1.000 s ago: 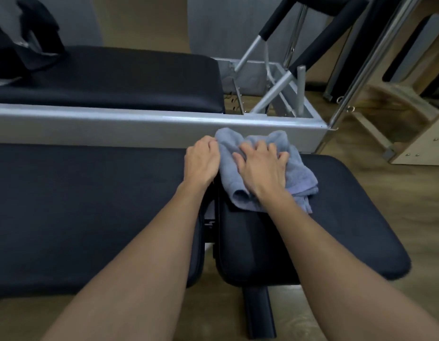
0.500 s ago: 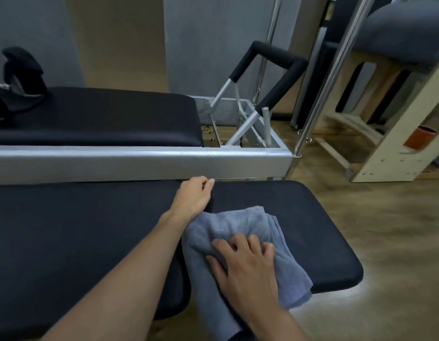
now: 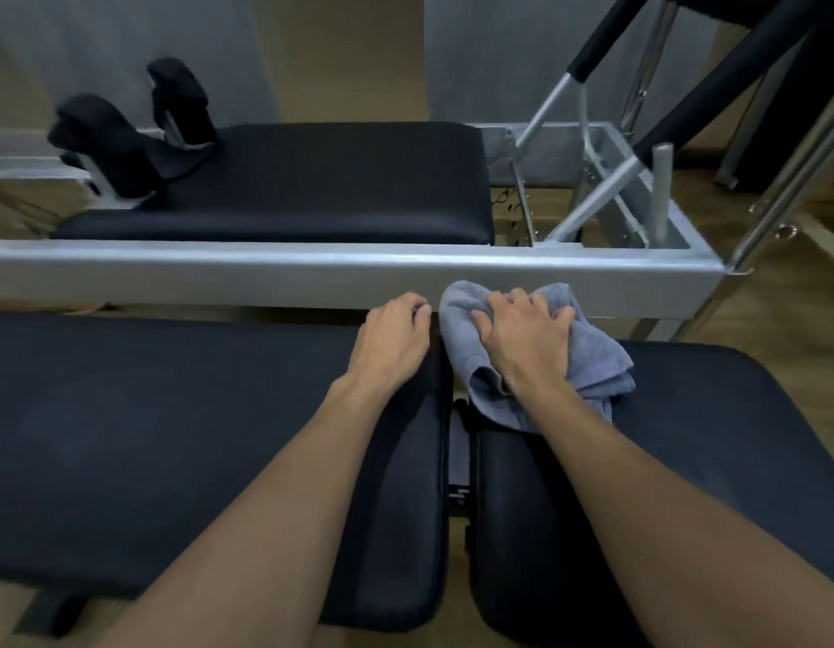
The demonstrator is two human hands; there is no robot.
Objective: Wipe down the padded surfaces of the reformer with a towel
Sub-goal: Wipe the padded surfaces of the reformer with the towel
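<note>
- The right hand (image 3: 527, 339) lies on top of a gray-blue towel (image 3: 597, 367). Its fingers are bent and grab the cloth, so the towel is bunched up under them.
- The towel sits on the far left corner of the short pad (image 3: 714, 441), the black pad on the right. It is crumpled and folded, with layers showing at its right side. Its far edge is right up by the silver bar (image 3: 265, 268).
- One end of the towel hangs down by the gap (image 3: 457, 465) between the two near pads.
- The left hand (image 3: 391, 341) rests on the far right corner of the long pad (image 3: 148, 437), the black pad on the left. Its fingers curl over the pad's far edge and hold it. The thumb is hidden.
- The two hands are close, side by side, but they do not touch. The left hand does not touch the towel.
- Both bare arms reach out over the near pads, one on each side of the gap.
- The silver bar runs from left to right just past the hands.
- Past the bar lies another black pad (image 3: 335, 180). Two black padded blocks (image 3: 125, 138) stand up at its left end.
- At the far right, silver rods with black padded tops (image 3: 592, 53) lean up out of the silver frame.
- The floor (image 3: 807, 315) is brown wood.
</note>
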